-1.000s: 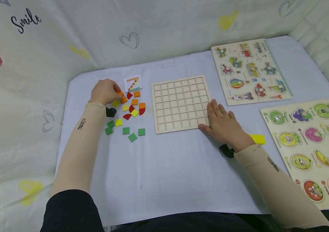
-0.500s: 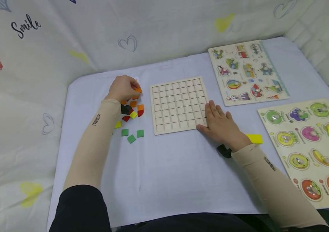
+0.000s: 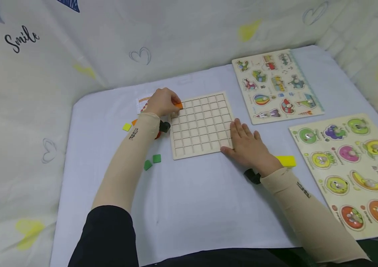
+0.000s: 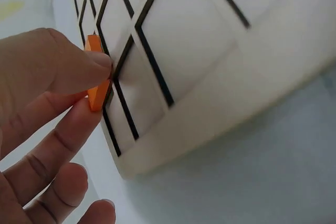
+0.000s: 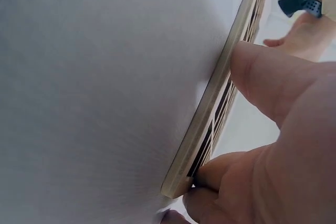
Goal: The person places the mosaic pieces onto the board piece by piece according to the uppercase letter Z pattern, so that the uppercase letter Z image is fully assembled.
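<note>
Pinching one orange tile (image 4: 96,98) at the grid board's (image 3: 205,124) far left corner, the left hand (image 3: 161,102) leaves its ends bare; the right hand (image 3: 249,150) rests straight-fingered along the right edge, probably steadying the board. Two green tiles (image 3: 156,158), one small yellow tile (image 3: 127,127) and two picture boards (image 3: 271,86) show on the worktop (image 3: 192,207), with more pieces peeking past the left sleeve (image 3: 119,165).
</note>
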`<state>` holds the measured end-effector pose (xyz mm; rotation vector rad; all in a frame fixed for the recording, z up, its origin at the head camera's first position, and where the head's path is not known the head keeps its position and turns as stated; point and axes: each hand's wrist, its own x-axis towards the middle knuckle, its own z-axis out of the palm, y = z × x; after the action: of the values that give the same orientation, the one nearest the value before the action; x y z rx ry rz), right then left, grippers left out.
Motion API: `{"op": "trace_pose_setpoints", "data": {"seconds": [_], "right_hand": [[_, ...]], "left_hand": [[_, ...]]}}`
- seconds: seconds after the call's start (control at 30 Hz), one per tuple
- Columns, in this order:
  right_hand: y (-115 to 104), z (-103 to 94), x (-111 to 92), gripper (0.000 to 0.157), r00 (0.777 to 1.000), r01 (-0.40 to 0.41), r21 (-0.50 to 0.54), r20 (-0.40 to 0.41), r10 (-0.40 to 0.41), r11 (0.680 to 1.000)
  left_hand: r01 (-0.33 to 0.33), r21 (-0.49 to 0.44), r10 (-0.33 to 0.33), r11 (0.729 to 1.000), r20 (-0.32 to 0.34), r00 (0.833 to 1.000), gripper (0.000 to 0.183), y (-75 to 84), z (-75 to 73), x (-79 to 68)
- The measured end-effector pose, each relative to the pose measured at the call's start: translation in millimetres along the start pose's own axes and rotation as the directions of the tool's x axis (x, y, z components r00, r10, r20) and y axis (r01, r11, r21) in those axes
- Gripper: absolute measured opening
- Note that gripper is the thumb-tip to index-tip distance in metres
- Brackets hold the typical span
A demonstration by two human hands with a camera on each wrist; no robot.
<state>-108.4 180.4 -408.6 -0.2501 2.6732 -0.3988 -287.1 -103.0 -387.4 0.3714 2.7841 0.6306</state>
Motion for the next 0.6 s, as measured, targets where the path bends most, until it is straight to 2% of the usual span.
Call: {"op": "trace_pose_setpoints", "data": {"seconds": [0.4,0.6], "right_hand": [[-2.8,-0.7,-2.1,0.093,1.000,0.008,-0.013,-0.010,-0.008,1.000],[-2.0,-1.9,-1.4,0.093,1.000,0.010,-0.010,-0.001,-0.010,1.000]], "left_hand": [[-0.011,0.032,0.011,0.999,0.016,1.000,0.031,8.9,2.1,0.7],[-0.030,0.010,0.029,1.000,0.036,0.999,0.035,5.2,2.1,1.6]]}}
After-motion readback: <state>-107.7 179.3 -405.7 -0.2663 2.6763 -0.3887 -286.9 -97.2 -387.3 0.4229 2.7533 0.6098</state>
